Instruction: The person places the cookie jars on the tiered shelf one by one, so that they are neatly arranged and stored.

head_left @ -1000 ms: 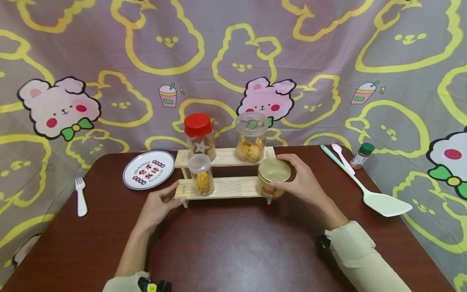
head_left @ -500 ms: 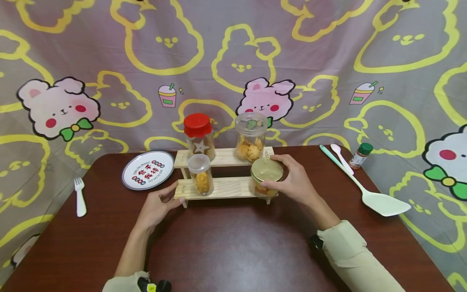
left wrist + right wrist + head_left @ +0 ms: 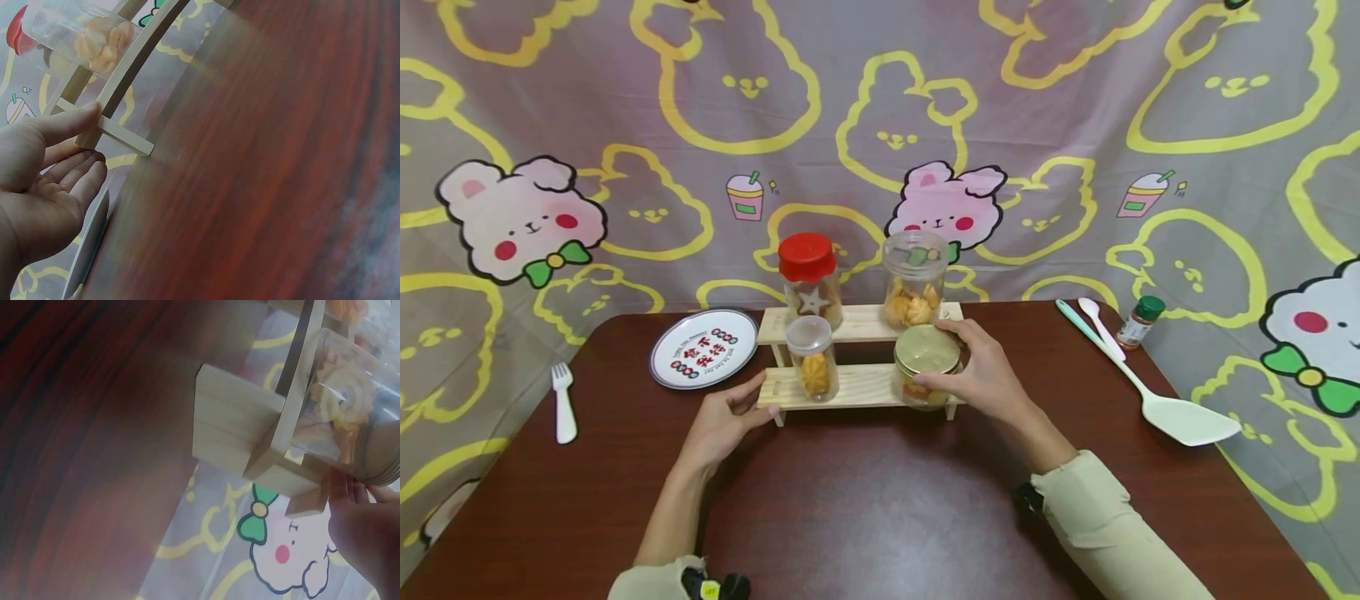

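Gripping the gold-lid jar point(image 3: 927, 367) on the rack's point(image 3: 857, 385) lower step — right hand point(image 3: 988, 379) fingers curled round it, left hand point(image 3: 724, 423) bracing the rack end, thumb on the wood, fingers relaxed.
Right wrist view shows cookies point(image 3: 337, 406) inside the jar — head view doesn't; the surface point(image 3: 880, 508) carries the rack.

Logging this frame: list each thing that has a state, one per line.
Gold-lid jar: lidded, on lower shelf, gripped by right hand.
Small jar: lidded, upright, lower shelf.
Red-lid jar: lidded, top shelf.
Tall clear jar: lidded, top shelf.
Left hand: touching shelf end.
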Demonstrator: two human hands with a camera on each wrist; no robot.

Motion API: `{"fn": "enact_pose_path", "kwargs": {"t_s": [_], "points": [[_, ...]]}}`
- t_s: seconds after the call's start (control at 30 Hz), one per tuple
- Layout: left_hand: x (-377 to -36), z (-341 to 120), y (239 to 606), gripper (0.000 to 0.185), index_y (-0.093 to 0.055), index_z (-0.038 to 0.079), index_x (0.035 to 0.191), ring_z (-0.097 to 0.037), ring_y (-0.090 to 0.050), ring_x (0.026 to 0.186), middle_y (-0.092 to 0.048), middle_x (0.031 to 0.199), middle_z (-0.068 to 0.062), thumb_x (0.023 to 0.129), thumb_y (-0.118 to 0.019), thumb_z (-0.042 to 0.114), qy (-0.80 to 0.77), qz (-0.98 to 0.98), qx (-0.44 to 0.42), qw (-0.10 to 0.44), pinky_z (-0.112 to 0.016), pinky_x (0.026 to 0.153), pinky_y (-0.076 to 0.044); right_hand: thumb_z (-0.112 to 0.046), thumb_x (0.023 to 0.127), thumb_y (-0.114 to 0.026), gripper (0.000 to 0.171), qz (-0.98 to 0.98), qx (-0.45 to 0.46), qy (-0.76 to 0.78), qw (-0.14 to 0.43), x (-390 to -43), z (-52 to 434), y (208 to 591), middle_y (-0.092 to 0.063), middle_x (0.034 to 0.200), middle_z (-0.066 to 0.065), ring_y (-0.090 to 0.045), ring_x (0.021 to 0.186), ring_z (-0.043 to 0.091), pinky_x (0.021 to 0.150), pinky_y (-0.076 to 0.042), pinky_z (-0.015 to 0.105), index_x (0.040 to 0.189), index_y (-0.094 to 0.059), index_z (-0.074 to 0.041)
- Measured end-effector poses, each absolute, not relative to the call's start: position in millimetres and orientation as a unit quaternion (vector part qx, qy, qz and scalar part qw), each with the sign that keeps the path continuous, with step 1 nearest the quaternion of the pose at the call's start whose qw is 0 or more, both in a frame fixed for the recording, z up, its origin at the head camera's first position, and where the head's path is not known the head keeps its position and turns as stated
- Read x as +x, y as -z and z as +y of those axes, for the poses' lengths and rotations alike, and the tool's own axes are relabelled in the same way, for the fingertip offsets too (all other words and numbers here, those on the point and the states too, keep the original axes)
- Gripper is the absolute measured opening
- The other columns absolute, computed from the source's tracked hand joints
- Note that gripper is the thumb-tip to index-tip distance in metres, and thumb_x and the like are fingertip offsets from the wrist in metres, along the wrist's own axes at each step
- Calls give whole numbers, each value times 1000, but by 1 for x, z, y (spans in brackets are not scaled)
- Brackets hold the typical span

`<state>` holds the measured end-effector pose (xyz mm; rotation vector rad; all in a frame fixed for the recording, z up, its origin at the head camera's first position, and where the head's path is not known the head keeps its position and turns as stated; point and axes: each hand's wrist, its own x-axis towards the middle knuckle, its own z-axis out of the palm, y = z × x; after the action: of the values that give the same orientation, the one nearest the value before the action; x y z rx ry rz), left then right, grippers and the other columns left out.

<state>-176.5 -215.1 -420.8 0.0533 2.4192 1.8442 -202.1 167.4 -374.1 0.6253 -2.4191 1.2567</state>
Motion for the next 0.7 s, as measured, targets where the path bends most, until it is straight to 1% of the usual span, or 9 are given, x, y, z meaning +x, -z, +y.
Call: {"fn": "enact_pose_path", "kwargs": {"t_s": [0.2, 0.37, 0.53, 0.7], "points": [[-175, -216, 421, 67, -46, 1, 150, -33, -37, 142, -41, 156, -11, 92, -77, 14, -600, 799, 15, 48, -31, 107, -40, -26, 65, -98, 81, -848, 222, -450, 169, -203, 158, 374, -63, 121, 9, -58, 101, 21, 79, -50, 32, 132, -61, 0], [-176, -216, 422, 68, -46, 1, 150, -32, -36, 142, -41, 156, -10, 91, -78, 14, -602, 797, 16, 52, -29, 105, -41, -27, 65, -98, 80, -850, 224, -446, 169, -204, 156, 375, -63, 121, 9, -58, 104, 22, 83, -50, 35, 131, -61, -1], [-177, -214, 420, 69, -46, 1, 150, -31, -37, 142, -42, 155, -9, 91, -78, 14, -602, 797, 15, 52, -33, 109, -39, -28, 66, -98, 81, -851, 222, -446, 165, -203, 156, 374, -63, 123, 9, -58, 105, 22, 84, -50, 36, 132, -60, -1], [-176, -214, 416, 69, -46, 2, 151, -32, -37, 142, -41, 155, -11, 91, -78, 15, -594, 802, 17, 56, -37, 110, -38, -27, 66, -97, 81, -850, 224, -450, 161, -202, 157, 373, -62, 125, 9, -58, 105, 22, 83, -51, 35, 134, -59, -2]]}}
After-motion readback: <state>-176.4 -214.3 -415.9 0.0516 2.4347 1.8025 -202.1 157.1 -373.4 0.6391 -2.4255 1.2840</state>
